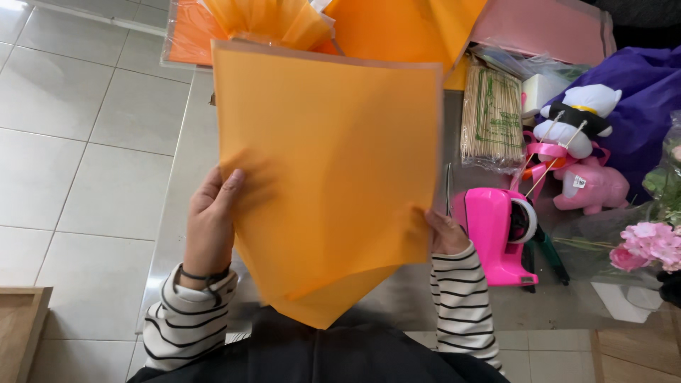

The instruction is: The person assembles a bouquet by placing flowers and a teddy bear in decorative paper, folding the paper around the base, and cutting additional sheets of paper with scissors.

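I hold up an orange translucent wrapping sheet [333,163] with a pale border, a second orange layer showing below it. My left hand [211,220] grips the sheet's left edge, fingers shadowed behind the paper. My right hand [445,234] grips its right lower edge, mostly hidden by the sheet. Both wrists wear black-and-white striped sleeves, over a steel table [186,170].
More orange sheets [397,25] and a pink sheet pack [543,28] lie at the back. To the right are a pack of wooden skewers [491,117], a pink tape dispenser [496,234], plush toys [578,124], purple paper [645,92] and pink flowers [649,245]. Tiled floor lies left.
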